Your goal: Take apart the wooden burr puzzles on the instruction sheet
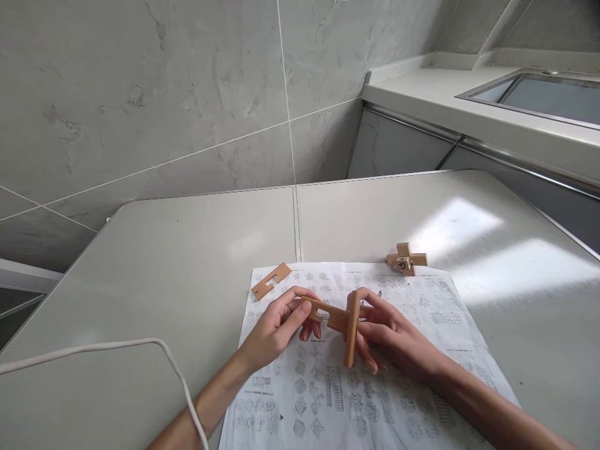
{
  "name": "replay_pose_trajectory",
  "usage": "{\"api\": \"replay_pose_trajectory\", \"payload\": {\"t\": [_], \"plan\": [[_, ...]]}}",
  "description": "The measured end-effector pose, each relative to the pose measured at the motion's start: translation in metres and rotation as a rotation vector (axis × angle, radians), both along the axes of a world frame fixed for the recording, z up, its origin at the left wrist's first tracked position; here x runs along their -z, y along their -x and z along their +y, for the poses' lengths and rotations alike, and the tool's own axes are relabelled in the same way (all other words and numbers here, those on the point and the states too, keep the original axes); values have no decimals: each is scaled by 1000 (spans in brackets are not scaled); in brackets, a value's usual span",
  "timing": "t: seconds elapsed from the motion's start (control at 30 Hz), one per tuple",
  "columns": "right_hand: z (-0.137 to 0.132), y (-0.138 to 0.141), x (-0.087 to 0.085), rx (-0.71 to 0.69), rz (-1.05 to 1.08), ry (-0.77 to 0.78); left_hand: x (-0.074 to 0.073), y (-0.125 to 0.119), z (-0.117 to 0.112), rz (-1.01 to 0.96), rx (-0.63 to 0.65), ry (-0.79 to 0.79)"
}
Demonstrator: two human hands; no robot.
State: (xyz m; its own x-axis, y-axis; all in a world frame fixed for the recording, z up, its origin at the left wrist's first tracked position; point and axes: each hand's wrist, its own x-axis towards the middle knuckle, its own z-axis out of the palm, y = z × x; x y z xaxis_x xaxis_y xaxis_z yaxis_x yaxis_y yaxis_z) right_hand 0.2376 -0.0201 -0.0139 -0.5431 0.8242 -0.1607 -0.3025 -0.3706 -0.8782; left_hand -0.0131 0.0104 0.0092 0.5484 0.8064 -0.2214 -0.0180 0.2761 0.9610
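My left hand (281, 322) pinches the left end of a flat wooden puzzle piece (337, 317) that has a notch cut in its edge. A second wooden puzzle piece (352, 331) stands crosswise at its right end, and the two look joined. Around that crosswise piece, the fingers of my right hand (382, 331) are closed. Both pieces are held above a printed instruction sheet (262, 431). Just beyond my left hand, another notched wooden piece (282, 272) lies on the sheet's far left corner.
An assembled wooden cross-shaped puzzle (404, 259) rests at the sheet's far right edge. The pale folding table (197, 250) has a seam down its middle. A white cable (140, 342) passes over my left forearm. Grey tiled wall and a counter (412, 94) stand behind the table.
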Motion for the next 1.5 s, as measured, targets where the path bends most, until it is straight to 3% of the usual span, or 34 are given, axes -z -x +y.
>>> {"api": "replay_pose_trajectory", "payload": {"t": [0.7, 1.17, 1.5], "plan": [[1, -1, 1, -59, 67, 10, 0, -2, 0, -22, -4, 4], [0, -2, 2, -4, 56, 22, 1, -1, 0, -23, -7, -11], [0, -4, 2, 95, -47, 131, 4, 1, 1, -32, -35, 2]]}}
